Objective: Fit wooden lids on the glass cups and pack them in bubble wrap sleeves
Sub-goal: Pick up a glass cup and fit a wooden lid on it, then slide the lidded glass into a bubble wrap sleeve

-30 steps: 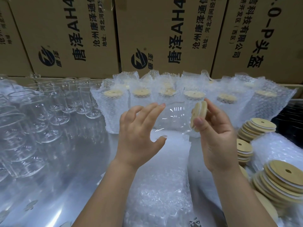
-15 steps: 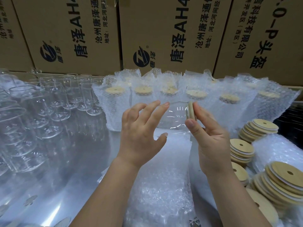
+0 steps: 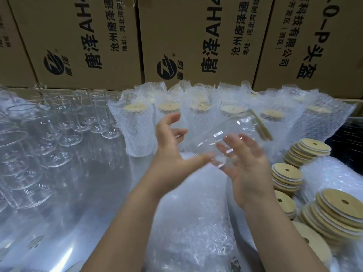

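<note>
Near edge of the counter [image 3: 74,203]: a flat pile of bubble wrap sleeves [image 3: 186,222] is lying in front of us, soft, light, floppy. Just above it we are seeing both hands around one glass cup [image 3: 214,134], which is tilting sideways in the air, mouth toward the far right, with the wooden lid [image 3: 262,127] sitting on it.

The left hand [image 3: 172,154] is wrapping its grip round the base end, thumb under and fingers curling over. The right hand [image 3: 249,171] is keeping its grip spread, fingers straight under the wall. Contact is blurred, so we cannot tell how firmly it is touching.

We are judging the glass as stiff, smooth, slippery and breakable. The lid is probably only pressed in, so we are advising a hold on the body or base, never on the lid alone.

Along the right edge, loose lids [image 3: 286,177] are stacking up in leaning piles. Along the left edge, bare cups [image 3: 39,146] are crowding together. At the far edge, packed cups [image 3: 137,126] are standing in a row, with cardboard boxes [image 3: 88,36] walling in the room behind them.
</note>
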